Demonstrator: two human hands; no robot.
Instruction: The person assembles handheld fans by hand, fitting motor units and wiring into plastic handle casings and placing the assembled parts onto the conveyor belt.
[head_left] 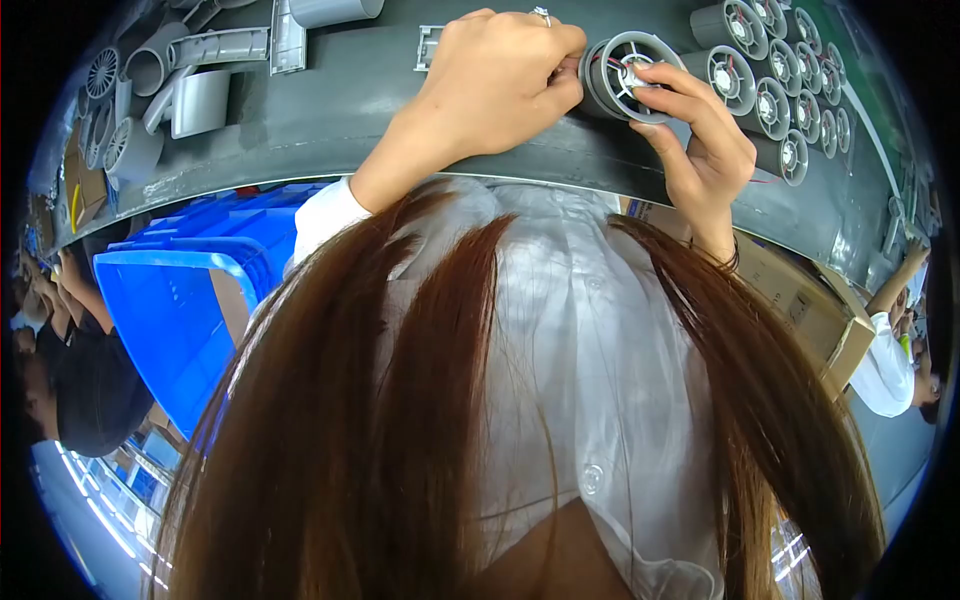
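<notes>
Over the dark work table, my right hand grips a grey round fan housing. Its fingertips reach inside to the spoked hub, while the thumb presses the lower rim. A thin red wire shows inside the housing. My left hand, wearing a ring, is closed against the housing's left side. What its curled fingertips pinch is hidden behind the hand. Just left of that hand lies a small grey plastic frame, partly covered by it.
Several similar housings stand grouped at the right. Loose grey plastic parts lie at the left of the table. Below its edge are a blue bin and a cardboard box. Other people are at both sides.
</notes>
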